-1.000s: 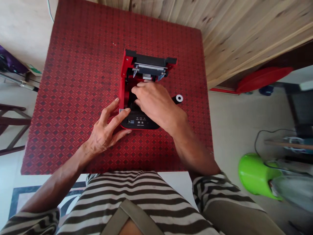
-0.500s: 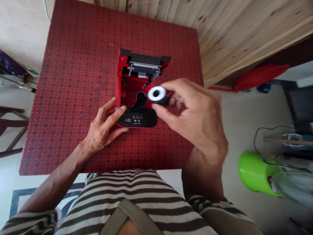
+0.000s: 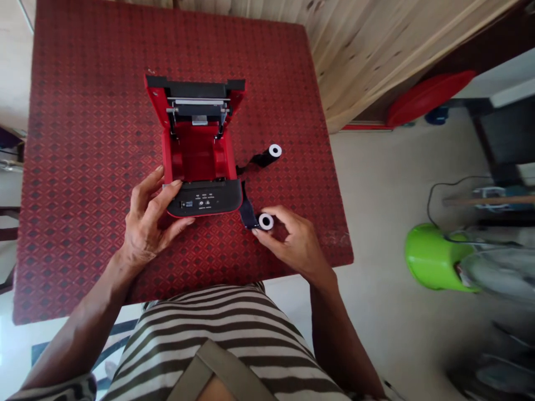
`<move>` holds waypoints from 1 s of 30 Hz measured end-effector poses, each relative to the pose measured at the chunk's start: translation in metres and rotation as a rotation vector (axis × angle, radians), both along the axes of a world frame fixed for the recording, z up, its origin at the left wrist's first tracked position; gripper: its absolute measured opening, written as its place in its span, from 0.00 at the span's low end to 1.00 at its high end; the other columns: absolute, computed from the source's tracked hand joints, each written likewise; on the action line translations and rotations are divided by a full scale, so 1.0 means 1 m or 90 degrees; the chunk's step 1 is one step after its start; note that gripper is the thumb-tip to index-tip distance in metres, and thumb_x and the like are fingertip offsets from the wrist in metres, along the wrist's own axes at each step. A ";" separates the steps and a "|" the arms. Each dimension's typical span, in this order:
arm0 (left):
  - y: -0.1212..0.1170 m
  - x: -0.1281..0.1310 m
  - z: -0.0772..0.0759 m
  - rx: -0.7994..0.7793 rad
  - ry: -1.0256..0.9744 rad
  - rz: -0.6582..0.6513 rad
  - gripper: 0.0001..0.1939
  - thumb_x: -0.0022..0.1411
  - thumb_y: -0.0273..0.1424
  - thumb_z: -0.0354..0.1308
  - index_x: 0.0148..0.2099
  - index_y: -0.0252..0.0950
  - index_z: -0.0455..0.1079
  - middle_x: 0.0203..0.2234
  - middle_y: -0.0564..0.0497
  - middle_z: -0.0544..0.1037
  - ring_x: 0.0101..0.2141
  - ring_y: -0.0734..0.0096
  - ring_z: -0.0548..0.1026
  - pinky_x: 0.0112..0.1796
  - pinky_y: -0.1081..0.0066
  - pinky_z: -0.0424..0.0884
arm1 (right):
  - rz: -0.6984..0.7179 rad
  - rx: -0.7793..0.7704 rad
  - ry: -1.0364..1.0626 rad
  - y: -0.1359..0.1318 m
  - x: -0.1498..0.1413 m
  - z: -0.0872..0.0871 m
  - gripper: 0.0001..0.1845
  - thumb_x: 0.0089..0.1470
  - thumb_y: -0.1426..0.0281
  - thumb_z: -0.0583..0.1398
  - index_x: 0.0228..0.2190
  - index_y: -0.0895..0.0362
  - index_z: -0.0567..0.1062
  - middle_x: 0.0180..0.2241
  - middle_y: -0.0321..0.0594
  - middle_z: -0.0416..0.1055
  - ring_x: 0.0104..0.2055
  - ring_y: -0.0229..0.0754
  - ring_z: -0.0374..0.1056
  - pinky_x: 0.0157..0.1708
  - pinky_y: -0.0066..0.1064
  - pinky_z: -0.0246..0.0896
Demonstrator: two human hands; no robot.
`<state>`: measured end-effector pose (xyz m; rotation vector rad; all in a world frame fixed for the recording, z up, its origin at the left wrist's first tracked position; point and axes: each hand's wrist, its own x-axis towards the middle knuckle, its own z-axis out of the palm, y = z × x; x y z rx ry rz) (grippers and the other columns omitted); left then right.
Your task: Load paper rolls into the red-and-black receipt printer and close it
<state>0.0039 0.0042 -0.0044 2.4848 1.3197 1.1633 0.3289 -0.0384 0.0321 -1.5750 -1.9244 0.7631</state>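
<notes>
A red and black label printer (image 3: 204, 198) stands on the table with its lid (image 3: 195, 88) raised. Its red inner compartment (image 3: 200, 160) shows no roll inside. At the printer's front left corner, my left hand (image 3: 148, 220) grips the case, thumb in front and fingers on top. My right hand (image 3: 292, 236) has thumb and forefinger around a black ribbon roll (image 3: 264, 215) with a white core, low on the table right of the printer. A strip of black film trails from it towards the printer's side. Farther back lies a second black roll (image 3: 267, 157), also with a white core.
Red patterned cloth covers the table (image 3: 96, 122), whose right edge runs close beyond the rolls. Wooden boards (image 3: 355, 50) rise at the back right. On the floor to the right are a green bucket (image 3: 426, 256) and a dark cable (image 3: 437, 189).
My right hand has carried the ribbon roll from over the printer down to the table on its right. The black film has left the compartment. My left hand keeps its place on the printer.
</notes>
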 end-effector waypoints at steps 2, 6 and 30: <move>0.001 0.000 0.000 0.010 0.001 -0.004 0.45 0.68 0.48 0.70 0.79 0.54 0.55 0.73 0.41 0.66 0.67 0.49 0.74 0.62 0.52 0.81 | 0.040 0.000 -0.014 0.000 0.000 -0.002 0.10 0.60 0.69 0.67 0.44 0.54 0.78 0.39 0.40 0.83 0.36 0.43 0.79 0.38 0.35 0.75; 0.000 0.001 0.001 0.002 -0.016 -0.005 0.45 0.67 0.48 0.71 0.79 0.56 0.55 0.73 0.43 0.67 0.67 0.49 0.74 0.60 0.51 0.83 | 0.063 -0.001 -0.015 0.003 -0.005 -0.003 0.09 0.61 0.70 0.66 0.44 0.53 0.77 0.38 0.38 0.81 0.33 0.42 0.77 0.36 0.35 0.75; 0.001 0.001 0.000 0.007 -0.012 0.000 0.43 0.68 0.49 0.70 0.78 0.57 0.55 0.72 0.46 0.67 0.66 0.47 0.75 0.58 0.50 0.87 | -0.174 0.074 0.135 0.117 0.044 -0.068 0.38 0.57 0.55 0.71 0.65 0.51 0.71 0.68 0.53 0.73 0.64 0.55 0.75 0.58 0.52 0.76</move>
